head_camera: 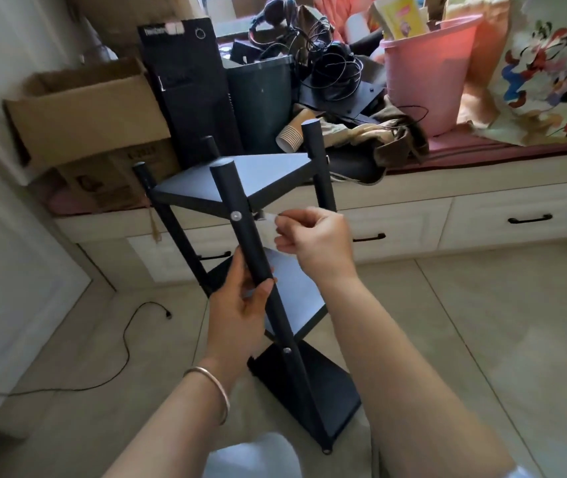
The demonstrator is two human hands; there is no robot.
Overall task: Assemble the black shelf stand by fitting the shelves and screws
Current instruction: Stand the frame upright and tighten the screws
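Black post (258, 250) in the left grip (240, 305), with silver screws (236, 215) above and below it. Shelves (237, 177) are black, sheened grey. Beyond: pink bucket (423, 81), brown box (89, 112), cartoon-print bag (551, 74). Gold bangle (213, 391).

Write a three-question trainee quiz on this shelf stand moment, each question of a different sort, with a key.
1. True or false: the left hand has its grip around the front pole of the shelf stand.
2. Where is the right hand working? A) just under the top shelf B) at the bottom shelf C) at the pink bucket
3. Fill in: the left wrist wears a ___.

Key: 1 true; 2 A; 3 bangle.
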